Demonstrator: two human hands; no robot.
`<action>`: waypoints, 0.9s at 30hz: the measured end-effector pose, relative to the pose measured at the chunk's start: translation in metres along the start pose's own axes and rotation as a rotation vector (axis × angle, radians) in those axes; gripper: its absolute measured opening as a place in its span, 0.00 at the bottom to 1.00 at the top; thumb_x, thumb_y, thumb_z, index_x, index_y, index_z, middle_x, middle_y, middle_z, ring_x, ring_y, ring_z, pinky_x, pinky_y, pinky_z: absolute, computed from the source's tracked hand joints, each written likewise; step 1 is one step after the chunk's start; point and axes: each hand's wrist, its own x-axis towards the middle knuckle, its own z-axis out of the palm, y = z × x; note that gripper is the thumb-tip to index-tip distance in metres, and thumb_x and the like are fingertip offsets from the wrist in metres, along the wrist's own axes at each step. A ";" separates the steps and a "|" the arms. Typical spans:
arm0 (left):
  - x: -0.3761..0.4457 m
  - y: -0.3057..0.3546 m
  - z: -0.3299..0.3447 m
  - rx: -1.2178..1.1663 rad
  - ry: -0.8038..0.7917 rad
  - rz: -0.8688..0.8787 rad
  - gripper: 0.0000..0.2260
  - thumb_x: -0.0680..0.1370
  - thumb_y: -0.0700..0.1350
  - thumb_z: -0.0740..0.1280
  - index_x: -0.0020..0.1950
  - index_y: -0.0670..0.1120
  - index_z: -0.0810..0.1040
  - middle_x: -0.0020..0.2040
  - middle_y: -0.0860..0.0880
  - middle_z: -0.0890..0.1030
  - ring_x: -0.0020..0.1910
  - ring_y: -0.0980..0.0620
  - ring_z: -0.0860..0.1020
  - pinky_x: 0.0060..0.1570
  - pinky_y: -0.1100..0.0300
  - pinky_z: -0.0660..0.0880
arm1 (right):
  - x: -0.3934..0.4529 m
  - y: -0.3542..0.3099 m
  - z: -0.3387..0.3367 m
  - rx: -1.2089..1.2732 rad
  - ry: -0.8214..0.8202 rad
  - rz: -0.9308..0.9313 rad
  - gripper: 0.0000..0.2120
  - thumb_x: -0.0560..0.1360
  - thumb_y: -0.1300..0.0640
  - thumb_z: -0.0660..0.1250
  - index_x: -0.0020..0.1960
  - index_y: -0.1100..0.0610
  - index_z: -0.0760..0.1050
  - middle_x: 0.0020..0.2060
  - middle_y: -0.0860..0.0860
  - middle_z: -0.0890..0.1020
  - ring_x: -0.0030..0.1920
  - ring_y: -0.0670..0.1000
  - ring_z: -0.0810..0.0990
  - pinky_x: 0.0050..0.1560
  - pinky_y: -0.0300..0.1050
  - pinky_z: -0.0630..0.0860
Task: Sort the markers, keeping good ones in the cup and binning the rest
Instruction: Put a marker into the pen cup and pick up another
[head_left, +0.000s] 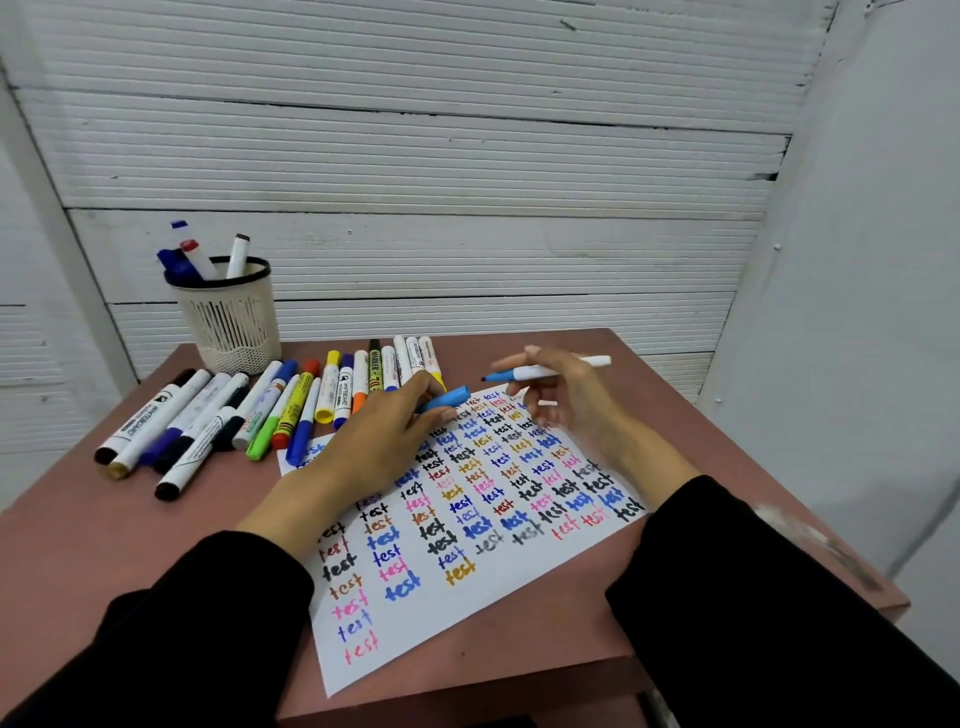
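Your black sleeves (779, 597) frame the test sheet (467, 597); right hand (566, 400) pinches the light, stiff uncapped marker (545, 370) mid-barrel, left hand (384, 431) grips its slippery cap (449, 399).

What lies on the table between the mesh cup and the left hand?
In the head view, a row of capped markers lies on the table between the cup and the left hand.
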 end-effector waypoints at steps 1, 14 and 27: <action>0.001 0.001 0.000 -0.007 0.000 0.002 0.08 0.80 0.53 0.61 0.55 0.51 0.72 0.33 0.50 0.74 0.30 0.53 0.68 0.32 0.58 0.63 | 0.000 -0.001 0.002 0.012 -0.029 -0.003 0.16 0.81 0.55 0.55 0.49 0.58 0.82 0.35 0.50 0.80 0.29 0.45 0.70 0.29 0.36 0.66; -0.001 -0.001 -0.001 -0.105 0.006 -0.020 0.09 0.80 0.53 0.62 0.54 0.49 0.74 0.42 0.44 0.82 0.33 0.50 0.71 0.34 0.58 0.65 | -0.003 -0.005 0.007 0.093 0.062 -0.040 0.10 0.76 0.64 0.59 0.37 0.57 0.67 0.34 0.58 0.83 0.28 0.50 0.70 0.27 0.39 0.65; 0.000 0.008 -0.007 -0.191 0.098 0.054 0.06 0.80 0.51 0.63 0.51 0.51 0.77 0.36 0.54 0.77 0.30 0.58 0.69 0.30 0.67 0.65 | -0.003 -0.010 0.003 0.181 -0.014 0.013 0.06 0.78 0.57 0.65 0.49 0.59 0.78 0.36 0.53 0.82 0.29 0.48 0.74 0.28 0.39 0.71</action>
